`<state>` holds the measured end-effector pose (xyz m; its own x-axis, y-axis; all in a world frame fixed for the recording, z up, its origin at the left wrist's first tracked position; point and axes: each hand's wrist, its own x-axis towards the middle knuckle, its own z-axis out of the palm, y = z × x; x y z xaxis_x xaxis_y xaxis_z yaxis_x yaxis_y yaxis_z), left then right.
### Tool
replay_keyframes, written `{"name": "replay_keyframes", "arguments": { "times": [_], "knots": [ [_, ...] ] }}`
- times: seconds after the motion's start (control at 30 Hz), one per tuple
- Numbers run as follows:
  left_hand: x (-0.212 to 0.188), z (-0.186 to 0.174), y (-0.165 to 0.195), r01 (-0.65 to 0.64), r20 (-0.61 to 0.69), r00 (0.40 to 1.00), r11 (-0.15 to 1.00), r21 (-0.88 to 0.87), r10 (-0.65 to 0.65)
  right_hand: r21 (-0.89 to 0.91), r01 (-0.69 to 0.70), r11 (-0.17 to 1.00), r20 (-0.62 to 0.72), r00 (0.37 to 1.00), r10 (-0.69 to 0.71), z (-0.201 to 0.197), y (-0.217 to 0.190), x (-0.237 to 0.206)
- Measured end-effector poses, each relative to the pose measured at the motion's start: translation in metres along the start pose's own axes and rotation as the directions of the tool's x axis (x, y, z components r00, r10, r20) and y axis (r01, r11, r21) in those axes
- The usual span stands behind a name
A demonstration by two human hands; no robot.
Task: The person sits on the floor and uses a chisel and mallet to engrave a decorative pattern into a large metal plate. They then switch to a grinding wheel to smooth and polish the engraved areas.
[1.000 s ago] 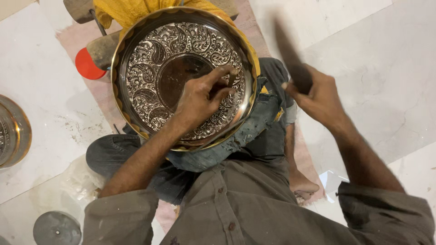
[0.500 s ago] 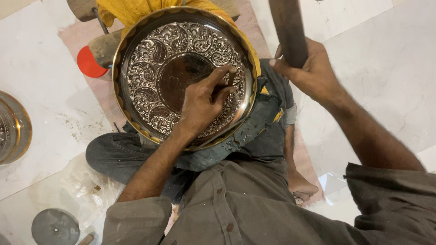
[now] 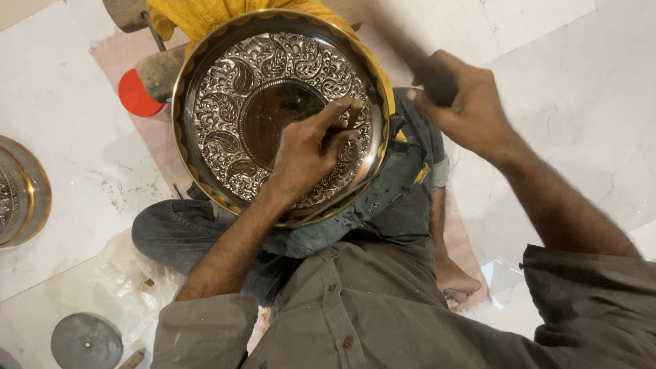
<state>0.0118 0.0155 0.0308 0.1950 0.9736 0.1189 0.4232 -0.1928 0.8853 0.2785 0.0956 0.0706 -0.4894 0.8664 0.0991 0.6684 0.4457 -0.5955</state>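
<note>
engraved round metal plate (image 3: 225, 102) sits tilted on lap. left hand (image 3: 307, 154) pinches small punch (image 3: 352, 113) w/ tip on plate's patterned band. right hand (image 3: 465, 109) clenched on blurred hammer handle (image 3: 410, 55). advise: keep punch steady, strike squarely, plate braced on knee

The tool (image 3: 410, 58) in the right hand (image 3: 465, 113) is a dark blur, its head impossible to make out. At nine o'clock a second plate (image 3: 24, 191) is cut by the frame edge. The left hand (image 3: 307, 154) hides its small punch.
</note>
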Motion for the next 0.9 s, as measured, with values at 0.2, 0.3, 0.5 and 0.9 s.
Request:
{"name": "replay_keyframes", "arguments": {
  "times": [0.2,0.3,0.5,0.9],
  "knots": [
    [0.000,-0.003,0.004,-0.030,-0.039,0.999,0.999,0.034,0.031,-0.189,-0.011,0.982,0.092,0.995,0.029,0.000,-0.009,0.000],
    [0.001,-0.004,0.004,0.030,0.023,0.999,0.999,-0.044,-0.029,0.185,0.011,0.983,0.050,0.999,-0.020,-0.002,-0.014,0.001],
    [0.004,-0.010,0.006,0.017,0.058,0.998,1.000,-0.019,-0.016,0.045,-0.109,0.993,0.000,0.994,0.109,0.001,-0.012,-0.002],
    [0.012,-0.008,-0.005,0.055,0.166,0.983,0.988,0.145,-0.079,0.065,-0.041,0.997,0.007,0.999,0.041,0.010,0.009,-0.019]
  ]
}}
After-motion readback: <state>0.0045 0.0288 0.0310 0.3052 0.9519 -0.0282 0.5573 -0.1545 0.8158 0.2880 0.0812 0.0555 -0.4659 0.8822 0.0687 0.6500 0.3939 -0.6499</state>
